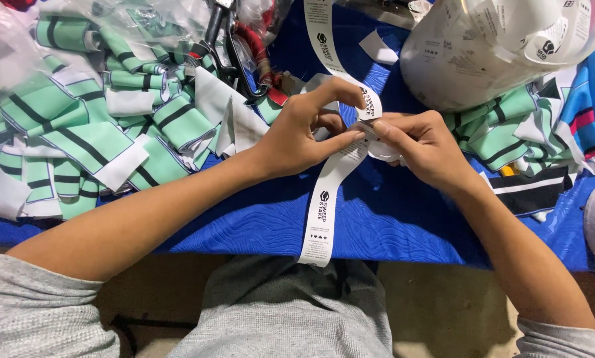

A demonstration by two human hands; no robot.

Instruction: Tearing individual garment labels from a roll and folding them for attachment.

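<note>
I see my left hand (297,132) and right hand (423,149) meeting at the centre of the frame, both sets of fingers pinched narrow on a long white printed fabric label strip (321,219). The left thumb and forefinger clamp it where it folds; the right fingertips press the same fold from the other side. From the fingers the strip hangs toward the lower centre, and another length runs to the top edge. Underneath lies the blue cloth-covered tabletop (390,225). A heap of mint-green striped fabric pieces (78,132) fills the upper left; a large clear plastic bag of white labels (496,46) sits upper right.
</note>
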